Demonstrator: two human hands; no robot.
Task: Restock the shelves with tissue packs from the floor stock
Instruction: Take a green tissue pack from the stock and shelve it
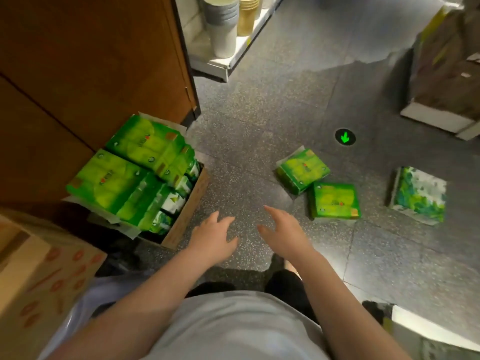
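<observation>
Several green tissue packs [135, 172] fill an open cardboard box [189, 201] on the floor at the left. Two loose green tissue packs lie on the floor to the right, one [302, 170] behind the other [335, 200], touching at a corner. A white-and-green pack [418, 194] lies farther right. My left hand [213, 237] and my right hand [283, 229] hover over bare floor between the box and the loose packs, fingers spread and holding nothing.
A brown wooden cabinet [91, 61] stands behind the box. A low white shelf [233, 58] with stacked cups is at the back. A printed carton [39, 281] is at the near left. Boxes [446, 74] stand at the far right. A green arrow marker [345, 137] glows on the floor.
</observation>
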